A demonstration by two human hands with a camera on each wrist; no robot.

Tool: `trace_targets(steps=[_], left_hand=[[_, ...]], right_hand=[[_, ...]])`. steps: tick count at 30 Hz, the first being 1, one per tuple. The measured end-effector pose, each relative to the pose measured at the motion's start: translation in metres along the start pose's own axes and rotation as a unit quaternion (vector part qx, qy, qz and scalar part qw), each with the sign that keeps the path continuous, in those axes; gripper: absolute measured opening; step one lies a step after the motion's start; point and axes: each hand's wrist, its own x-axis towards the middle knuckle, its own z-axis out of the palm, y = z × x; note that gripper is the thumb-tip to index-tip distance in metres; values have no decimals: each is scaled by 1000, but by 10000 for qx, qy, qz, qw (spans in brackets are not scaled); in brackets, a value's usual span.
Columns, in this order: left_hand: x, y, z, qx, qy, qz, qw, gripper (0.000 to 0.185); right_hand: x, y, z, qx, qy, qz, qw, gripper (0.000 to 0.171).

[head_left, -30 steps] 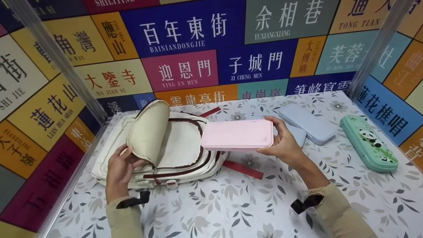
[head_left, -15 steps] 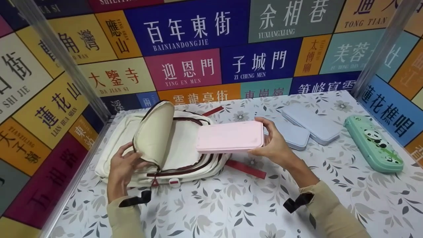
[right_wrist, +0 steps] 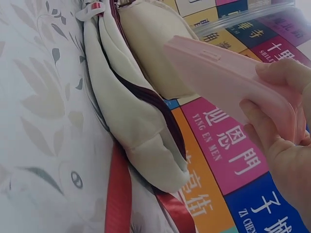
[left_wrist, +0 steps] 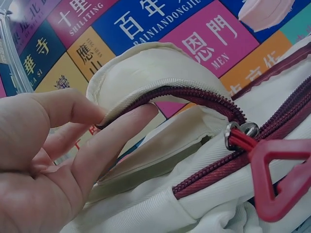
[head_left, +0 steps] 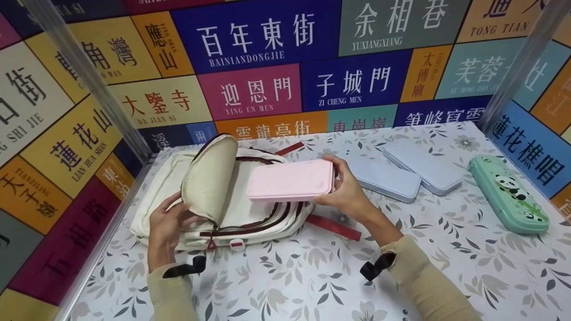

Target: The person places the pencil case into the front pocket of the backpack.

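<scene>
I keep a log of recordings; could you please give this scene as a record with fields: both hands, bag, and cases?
Left hand: pinches the edge of the flap
Right hand: grips one end of the pink case
Bag: white, lying on the table, flap lifted open
Position of pink case: raised, over the bag in the head view
Other cases: two blue cases and a green case, at the right

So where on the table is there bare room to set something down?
Free: the near table between left sleeve and right sleeve; also between right sleeve and green case. Crowded: left, where the backpack lies, and far right, around two blue cases.
</scene>
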Motion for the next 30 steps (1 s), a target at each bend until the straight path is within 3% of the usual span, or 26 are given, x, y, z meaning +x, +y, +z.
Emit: trace_targets(steps=[6, 13, 19, 26, 30], left_hand=[[-1, 2, -1, 153, -45, -147, 9998, 46], [-3, 4, -3, 390, -247, -274, 9986, 53], [-1, 3, -1, 123, -363, -299, 9988, 39], [-2, 5, 5, -273, -429, -398, 9979, 38], [-2, 6, 13, -645, -593, -283, 9958, 36]], right_hand=[[7, 9, 18, -217, -44, 165, 9996, 103], [14, 19, 37, 74, -297, 454, 9985, 103], [21, 26, 47, -155, -248, 506, 9983, 101], [28, 34, 59, -35, -392, 588, 9975, 101], [30, 40, 66, -138, -375, 529, 9978, 101]])
